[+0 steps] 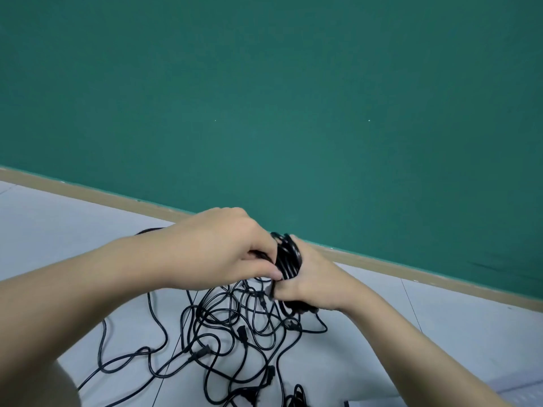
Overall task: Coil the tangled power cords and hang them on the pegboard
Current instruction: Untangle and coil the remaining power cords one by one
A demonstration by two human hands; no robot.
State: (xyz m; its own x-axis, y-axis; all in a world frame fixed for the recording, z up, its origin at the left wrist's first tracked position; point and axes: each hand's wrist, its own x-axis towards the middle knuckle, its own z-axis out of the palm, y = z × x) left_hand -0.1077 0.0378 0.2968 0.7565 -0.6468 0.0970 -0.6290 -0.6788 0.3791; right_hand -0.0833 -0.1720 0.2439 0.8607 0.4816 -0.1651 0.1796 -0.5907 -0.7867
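Note:
A tangle of black power cords (235,327) lies on the pale grey floor below my hands. Above it I hold a tight coil of black cord (288,257) between both hands. My right hand (311,277) grips the coil, with loops wrapped round it and its fingers curled underneath. My left hand (232,245) pinches the cord at the coil's left side with thumb and fingers. Several plugs (241,331) show among the loose cords. No pegboard is in view.
A green wall (293,113) with a tan baseboard (411,268) runs across just behind my hands. Grey floor tiles (58,218) spread left and right. A dark object's corner (348,403) peeks in at the bottom edge.

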